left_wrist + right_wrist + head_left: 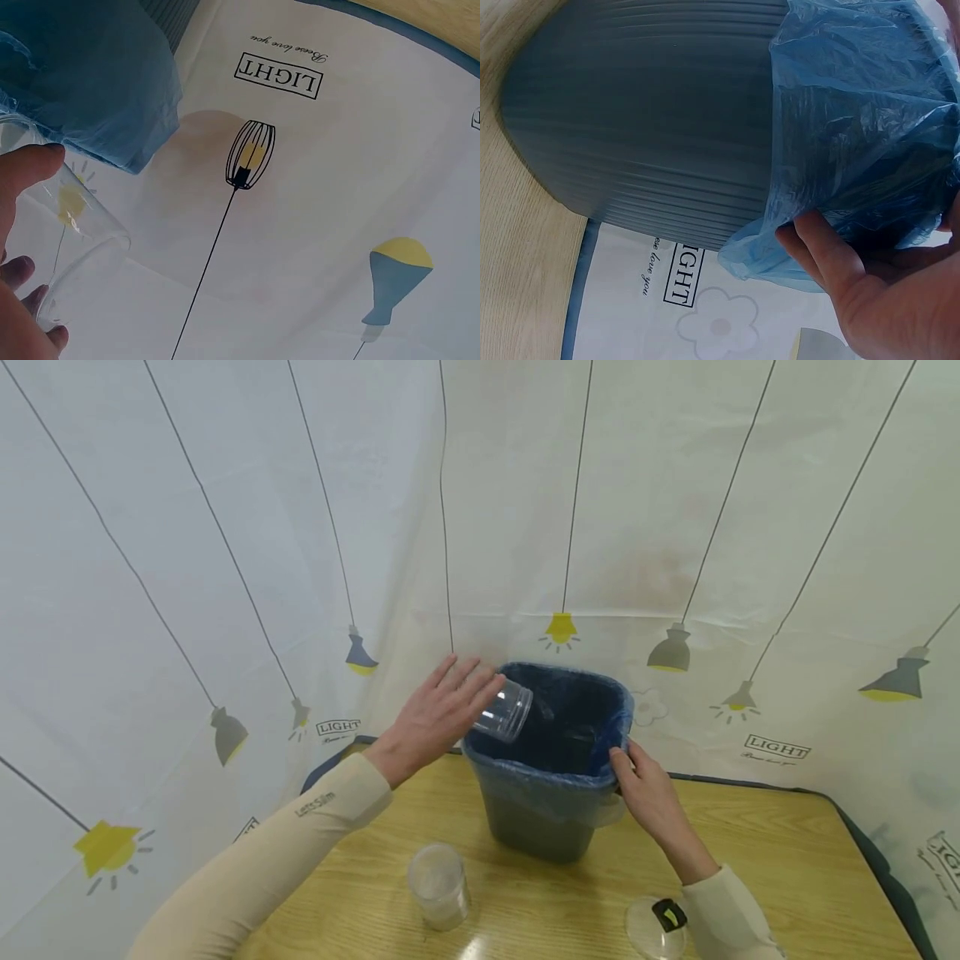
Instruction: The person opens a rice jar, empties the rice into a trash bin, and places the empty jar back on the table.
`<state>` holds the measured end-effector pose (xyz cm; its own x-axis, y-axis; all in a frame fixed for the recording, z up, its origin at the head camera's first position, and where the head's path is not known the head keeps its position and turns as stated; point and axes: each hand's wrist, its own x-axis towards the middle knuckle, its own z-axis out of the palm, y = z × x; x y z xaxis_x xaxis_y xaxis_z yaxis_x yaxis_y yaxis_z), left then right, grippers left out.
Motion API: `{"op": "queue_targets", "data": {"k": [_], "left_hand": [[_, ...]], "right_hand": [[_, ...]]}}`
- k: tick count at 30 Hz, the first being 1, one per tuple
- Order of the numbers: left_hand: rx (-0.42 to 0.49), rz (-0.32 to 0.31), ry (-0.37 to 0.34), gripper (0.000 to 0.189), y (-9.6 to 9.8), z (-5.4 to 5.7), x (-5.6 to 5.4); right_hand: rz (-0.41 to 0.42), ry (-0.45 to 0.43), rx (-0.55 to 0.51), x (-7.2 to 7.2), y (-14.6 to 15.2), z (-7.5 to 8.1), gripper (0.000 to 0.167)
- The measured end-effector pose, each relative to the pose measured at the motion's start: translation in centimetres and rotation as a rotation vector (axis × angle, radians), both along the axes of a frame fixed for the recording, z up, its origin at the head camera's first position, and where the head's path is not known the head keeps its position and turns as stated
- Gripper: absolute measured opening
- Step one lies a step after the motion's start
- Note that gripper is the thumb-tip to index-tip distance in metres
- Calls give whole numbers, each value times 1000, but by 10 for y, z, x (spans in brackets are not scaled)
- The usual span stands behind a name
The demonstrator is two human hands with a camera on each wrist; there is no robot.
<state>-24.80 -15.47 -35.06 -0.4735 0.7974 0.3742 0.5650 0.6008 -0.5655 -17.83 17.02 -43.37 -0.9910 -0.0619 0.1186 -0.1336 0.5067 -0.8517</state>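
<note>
My left hand (438,714) holds a clear plastic jar (512,712), tilted with its mouth toward the inside of a grey trash can (532,822). In the left wrist view, the thumb and fingers wrap round the jar (94,232). A blue bin liner (855,142) lines the trash can and folds down over its rim. At the right side of the rim, my right hand (651,789) grips the liner, its fingers (829,251) against the folded edge. What lies in the bottom of the trash can is too dark to tell.
Another clear jar (441,889) stands on the wooden table (525,910), in front of the trash can. A clear round lid (641,927) with a black label lies near my right sleeve. A lamp-printed white sheet (510,510) hangs behind the table and at the left.
</note>
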Motion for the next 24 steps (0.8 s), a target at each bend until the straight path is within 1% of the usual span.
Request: {"op": "queue_targets", "data": {"k": [2, 8, 11, 15, 21, 24], "left_hand": [[43, 0, 4, 77, -1, -2, -1], [170, -41, 20, 90, -6, -9, -3], [231, -61, 0, 94, -8, -11, -2], [329, -89, -51, 95, -11, -16, 0], [484, -129, -98, 94, -13, -27, 2], [559, -144, -119, 95, -12, -31, 5]], "right_hand": [[1, 1, -2, -1, 0, -1, 59], [4, 2, -23, -2, 1, -3, 58], [6, 1, -31, -3, 1, -3, 57], [10, 3, -41, -3, 1, -4, 57], [17, 4, -46, -3, 0, -4, 58], [21, 5, -53, -3, 0, -4, 57]]}}
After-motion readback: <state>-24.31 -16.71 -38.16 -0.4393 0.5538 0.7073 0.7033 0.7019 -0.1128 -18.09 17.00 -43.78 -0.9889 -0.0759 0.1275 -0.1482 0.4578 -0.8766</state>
